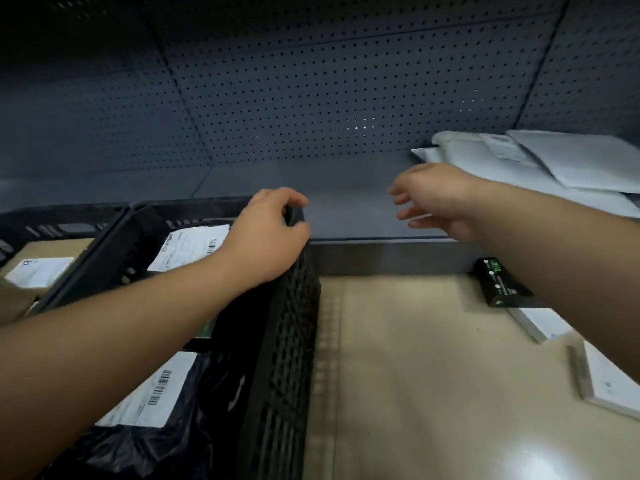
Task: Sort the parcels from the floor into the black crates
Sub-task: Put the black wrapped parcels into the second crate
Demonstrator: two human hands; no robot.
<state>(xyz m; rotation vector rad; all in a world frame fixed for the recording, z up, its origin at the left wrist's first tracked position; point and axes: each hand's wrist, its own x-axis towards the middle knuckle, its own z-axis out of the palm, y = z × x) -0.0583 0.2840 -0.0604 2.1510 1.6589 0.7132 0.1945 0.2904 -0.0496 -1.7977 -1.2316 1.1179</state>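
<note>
Parcels (609, 379): 3 on the floor at right; others already crated.
Left hand (268, 233): fingers curled over the crate (291, 327) corner, likely steadying it.
Right hand (433, 199): fingers spread, empty, above the shelf (353, 209).

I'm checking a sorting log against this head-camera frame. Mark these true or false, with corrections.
1. The left hand grips the far corner of the black crate. True.
2. The right hand holds a parcel. False: it is open and empty above the grey shelf.
3. White mailers lie on the shelf at right. True.
4. The crate is empty. False: it holds a labelled black bag.
5. A black box with green print lies on the floor. True.
</note>
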